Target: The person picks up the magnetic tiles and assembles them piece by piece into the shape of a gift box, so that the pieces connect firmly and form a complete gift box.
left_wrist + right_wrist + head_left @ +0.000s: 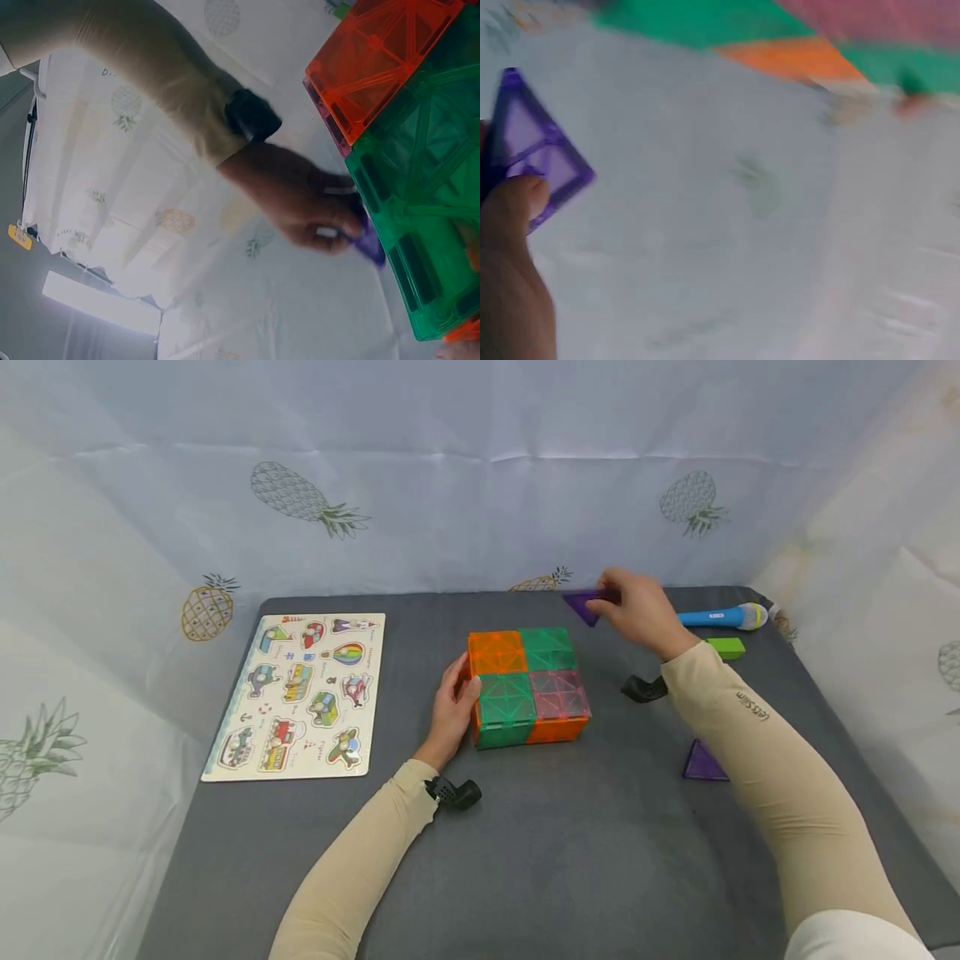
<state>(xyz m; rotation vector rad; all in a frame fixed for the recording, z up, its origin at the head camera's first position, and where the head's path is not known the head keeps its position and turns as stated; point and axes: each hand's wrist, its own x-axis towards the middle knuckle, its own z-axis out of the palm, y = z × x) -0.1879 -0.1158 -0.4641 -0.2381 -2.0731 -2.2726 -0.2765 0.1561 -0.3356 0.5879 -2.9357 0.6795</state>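
A low box of translucent magnetic tiles, its top orange, green and pink, stands in the middle of the table. Against its left side rests my left hand, with the thumb near the front corner and the other fingers partly hidden behind the edge. Beyond the box's far right corner, my right hand pinches a purple triangular magnetic tile in the air. The right wrist view shows the thumb lying across this purple tile. A second purple triangular tile lies on the table beside the right forearm.
At the left lies a wooden vehicle puzzle board. A blue toy microphone and a bright green block lie at the far right, close to the right forearm. A pineapple-print cloth hangs behind the grey table.
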